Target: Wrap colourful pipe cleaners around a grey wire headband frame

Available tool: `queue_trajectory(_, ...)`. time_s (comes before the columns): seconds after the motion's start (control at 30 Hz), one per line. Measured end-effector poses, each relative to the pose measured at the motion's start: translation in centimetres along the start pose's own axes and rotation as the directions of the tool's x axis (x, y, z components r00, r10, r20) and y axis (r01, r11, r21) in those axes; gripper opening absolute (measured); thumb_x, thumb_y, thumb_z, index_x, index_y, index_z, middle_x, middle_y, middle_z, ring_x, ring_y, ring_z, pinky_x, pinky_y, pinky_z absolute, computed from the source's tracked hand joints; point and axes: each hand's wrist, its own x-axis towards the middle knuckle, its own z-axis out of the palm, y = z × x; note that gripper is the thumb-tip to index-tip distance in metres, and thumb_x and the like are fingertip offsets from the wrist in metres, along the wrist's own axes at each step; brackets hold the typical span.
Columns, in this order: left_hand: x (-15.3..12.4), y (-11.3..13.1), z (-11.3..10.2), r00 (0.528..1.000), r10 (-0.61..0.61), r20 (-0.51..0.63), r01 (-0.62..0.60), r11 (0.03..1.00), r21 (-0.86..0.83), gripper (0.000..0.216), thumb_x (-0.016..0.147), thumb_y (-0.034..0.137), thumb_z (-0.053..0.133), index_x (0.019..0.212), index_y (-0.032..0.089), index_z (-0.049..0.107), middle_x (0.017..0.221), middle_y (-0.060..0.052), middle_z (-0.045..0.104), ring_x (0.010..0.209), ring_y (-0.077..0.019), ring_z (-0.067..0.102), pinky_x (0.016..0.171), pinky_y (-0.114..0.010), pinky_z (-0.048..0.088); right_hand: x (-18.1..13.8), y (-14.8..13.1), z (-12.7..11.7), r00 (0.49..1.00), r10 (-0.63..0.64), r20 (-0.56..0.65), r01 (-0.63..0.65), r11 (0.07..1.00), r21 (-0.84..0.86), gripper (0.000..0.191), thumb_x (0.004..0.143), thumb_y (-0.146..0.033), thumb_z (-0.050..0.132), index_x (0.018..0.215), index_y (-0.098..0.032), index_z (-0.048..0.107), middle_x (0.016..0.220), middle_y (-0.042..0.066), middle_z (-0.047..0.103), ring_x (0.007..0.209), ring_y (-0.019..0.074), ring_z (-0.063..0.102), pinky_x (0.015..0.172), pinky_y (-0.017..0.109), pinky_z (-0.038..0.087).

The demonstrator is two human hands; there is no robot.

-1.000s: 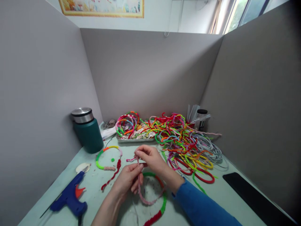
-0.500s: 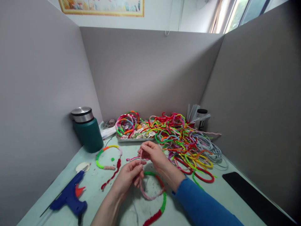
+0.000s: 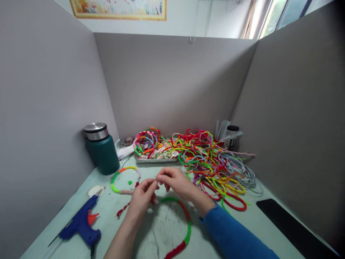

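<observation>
My left hand [image 3: 144, 196] and my right hand [image 3: 174, 181] meet above the table, thumbs and fingertips pinched together and almost touching. Whatever lies between the fingertips is too small or too hidden to make out. Just below them on the table is an open curve of fuzzy pipe cleaner [image 3: 188, 226] in green, orange and dark red. Left of my left hand lies a multicoloured pipe-cleaner ring [image 3: 115, 180], with a dark red twisted tail [image 3: 123, 208] partly hidden by that hand.
A blue glue gun [image 3: 81, 225] and a green bottle [image 3: 104, 153] stand at the left. Behind are a tray [image 3: 156, 160] of buttons and rings and a heap of pipe cleaners [image 3: 199, 151]. Red-handled scissors [image 3: 237, 205] and a black phone-like slab [image 3: 285, 223] lie right. Grey panels [image 3: 172, 82] enclose the table.
The pink pipe cleaner that hung in a loop from both hands no longer shows. My right hand has come down slightly and its fingertips have drawn close to those of the left.
</observation>
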Motion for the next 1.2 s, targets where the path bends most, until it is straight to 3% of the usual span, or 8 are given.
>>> queue_trajectory(0.13, 0.0, 0.3, -0.5, 0.997, 0.074, -0.014, -0.075, 0.994, -0.079, 0.031, 0.069, 0.038, 0.069, 0.090, 0.015, 0.062, 0.065, 0.002, 0.059, 0.042, -0.0061, 0.045, 0.041, -0.018, 0.038, -0.3, 0.0, 0.3, 1.000, 0.010, 0.010, -0.007, 0.966, -0.259, 0.011, 0.077, -0.024, 0.057, 0.072, -0.016, 0.062, 0.062, -0.003, 0.056, 0.050, 0.0074, 0.046, 0.044, 0.018, 0.033)
queue_trajectory(0.27, 0.0, 0.3, -0.5, 0.997, 0.067, -0.028, -0.069, 0.992, -0.103, 0.033, 0.066, 0.035, 0.072, 0.090, 0.015, 0.061, 0.059, 0.004, 0.057, 0.043, -0.0072, 0.048, 0.043, -0.019, 0.039, -0.3, 0.3, 0.4, 0.987, -0.158, -0.041, 0.119, 0.867, -0.484, 0.010, 0.078, -0.021, 0.057, 0.072, -0.015, 0.063, 0.065, -0.002, 0.060, 0.061, 0.0091, 0.049, 0.055, 0.019, 0.035)
queue_trajectory(0.43, 0.2, 0.1, -0.5, 0.996, 0.033, -0.080, -0.039, 0.996, -0.077, 0.030, 0.065, 0.039, 0.071, 0.078, 0.014, 0.059, 0.050, 0.005, 0.055, 0.040, -0.0067, 0.047, 0.042, -0.018, 0.037, -0.2, 0.5, 0.4, 0.985, -0.174, -0.012, 0.137, 0.816, -0.561, 0.011, 0.080, -0.019, 0.054, 0.076, -0.015, 0.064, 0.069, -0.001, 0.064, 0.063, 0.0098, 0.053, 0.057, 0.019, 0.035)
queue_trajectory(0.53, 0.3, 0.1, -0.6, 0.994, 0.029, -0.103, -0.037, 0.997, -0.073, 0.030, 0.066, 0.040, 0.069, 0.078, 0.014, 0.059, 0.056, 0.003, 0.060, 0.040, -0.0059, 0.048, 0.043, -0.017, 0.037, -0.3, 0.6, 0.4, 0.986, -0.165, 0.014, 0.140, 0.784, -0.605, 0.013, 0.081, -0.021, 0.054, 0.076, -0.016, 0.065, 0.070, 0.000, 0.065, 0.063, 0.0102, 0.054, 0.057, 0.019, 0.034)
queue_trajectory(0.67, 0.3, 0.2, -0.5, 0.995, -0.031, -0.095, 0.023, 0.996, -0.086, 0.036, 0.070, 0.049, 0.063, 0.079, 0.014, 0.059, 0.071, -0.002, 0.066, 0.039, -0.0053, 0.049, 0.041, -0.019, 0.037, -0.4, 0.8, 0.4, 0.967, -0.254, 0.012, 0.186, 0.676, -0.713, 0.013, 0.082, -0.018, 0.053, 0.075, -0.017, 0.063, 0.073, 0.000, 0.065, 0.068, 0.0109, 0.055, 0.060, 0.020, 0.035)
queue_trajectory(0.87, 0.1, 0.0, -0.5, 0.987, -0.147, -0.066, 0.147, 0.989, 0.002, 0.039, 0.069, 0.051, 0.062, 0.074, 0.013, 0.059, 0.072, -0.003, 0.066, 0.035, -0.0042, 0.045, 0.038, -0.019, 0.033, -0.6, 0.9, 0.2, 0.945, -0.321, 0.056, 0.227, 0.526, -0.820, 0.009, 0.082, -0.020, 0.054, 0.078, -0.017, 0.061, 0.076, 0.002, 0.063, 0.071, 0.0124, 0.055, 0.063, 0.021, 0.035)
queue_trajectory(1.07, 0.2, -0.3, -0.7, 0.995, -0.104, -0.006, 0.104, 0.995, -0.002, 0.036, 0.067, 0.048, 0.065, 0.072, 0.012, 0.060, 0.069, -0.002, 0.065, 0.035, -0.0032, 0.043, 0.038, -0.018, 0.032, -0.5, 0.8, 0.0, 0.952, -0.303, 0.045, 0.215, 0.556, -0.803, 0.010, 0.082, -0.020, 0.054, 0.077, -0.017, 0.062, 0.075, 0.002, 0.063, 0.069, 0.0119, 0.054, 0.061, 0.021, 0.033)
queue_trajectory(1.2, 0.1, -0.2, -0.7, 0.997, -0.056, 0.047, 0.058, 0.998, -0.025, 0.034, 0.069, 0.046, 0.065, 0.072, 0.012, 0.059, 0.067, -0.001, 0.064, 0.035, -0.0026, 0.041, 0.039, -0.018, 0.030, 0.0, 1.2, -0.7, 0.977, -0.213, 0.019, 0.170, 0.718, -0.675, 0.014, 0.081, -0.021, 0.054, 0.073, -0.016, 0.063, 0.066, -0.001, 0.061, 0.063, 0.0101, 0.050, 0.057, 0.020, 0.032)
